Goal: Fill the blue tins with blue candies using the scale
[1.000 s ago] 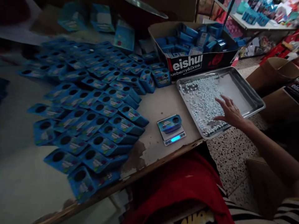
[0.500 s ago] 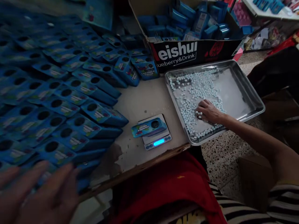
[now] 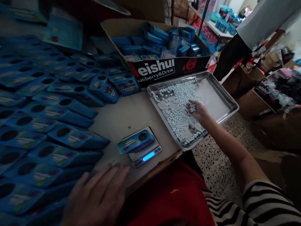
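My right hand [image 3: 197, 110] is cupped around several small pale-blue candies [image 3: 192, 108], just above the metal tray [image 3: 162, 121]. More candies [image 3: 175, 117] lie loose across the tray's left half. On a small digital scale [image 3: 150, 150] with a lit blue display rests a blue candy box [image 3: 136, 141] with a round dark hole. My left hand [image 3: 98, 194], a bit blurred, is over the table's front edge, left of the scale. Its fingers are stretched out and nothing shows in them.
Rows of similar blue boxes [image 3: 56, 135] cover the table's left side. Behind the tray stands a black-printed carton [image 3: 157, 67] filled with blue packages. A person in dark trousers [image 3: 231, 53] stands at the back right, near open cartons [image 3: 265, 97] on the speckled floor.
My right hand has lifted from the candies and turned, now holding some. My left hand has moved right, toward the scale. The camera view has swung to the right.
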Demonstrator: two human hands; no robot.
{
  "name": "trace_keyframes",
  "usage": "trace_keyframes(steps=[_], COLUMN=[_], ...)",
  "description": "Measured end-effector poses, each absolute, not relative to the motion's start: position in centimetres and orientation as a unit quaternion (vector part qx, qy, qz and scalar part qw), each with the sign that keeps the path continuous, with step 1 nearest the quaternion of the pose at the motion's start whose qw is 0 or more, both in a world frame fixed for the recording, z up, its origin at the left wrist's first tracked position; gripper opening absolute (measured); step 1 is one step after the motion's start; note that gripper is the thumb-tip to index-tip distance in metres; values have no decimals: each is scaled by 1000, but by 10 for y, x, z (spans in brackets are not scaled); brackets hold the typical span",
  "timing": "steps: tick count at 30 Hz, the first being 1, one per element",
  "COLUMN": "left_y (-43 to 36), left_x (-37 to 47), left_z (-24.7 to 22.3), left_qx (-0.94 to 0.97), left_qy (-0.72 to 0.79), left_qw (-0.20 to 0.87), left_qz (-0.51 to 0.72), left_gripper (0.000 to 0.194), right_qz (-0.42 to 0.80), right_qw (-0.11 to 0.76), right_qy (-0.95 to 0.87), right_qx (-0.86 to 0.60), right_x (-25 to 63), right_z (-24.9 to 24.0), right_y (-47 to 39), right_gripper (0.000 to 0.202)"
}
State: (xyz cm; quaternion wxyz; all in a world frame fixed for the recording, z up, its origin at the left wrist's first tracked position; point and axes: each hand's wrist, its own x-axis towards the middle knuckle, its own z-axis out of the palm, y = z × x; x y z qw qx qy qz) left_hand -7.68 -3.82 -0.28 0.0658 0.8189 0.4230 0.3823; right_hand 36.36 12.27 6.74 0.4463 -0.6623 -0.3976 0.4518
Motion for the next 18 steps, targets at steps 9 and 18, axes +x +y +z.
trace_keyframes(steps=[9,18], left_y=[-49,-56], left_x=[-59,-46], left_z=[21,27], left_qx=[841,742], left_qy=[434,566], left_qw=[-55,38], left_qz=[317,358], left_gripper=[41,33], right_qz=[515,664], right_qw=[308,364], right_qy=[-384,-285], right_qx=[-702,-587], right_x=[392,403], right_z=[89,83], right_y=[117,114], right_gripper=[26,34])
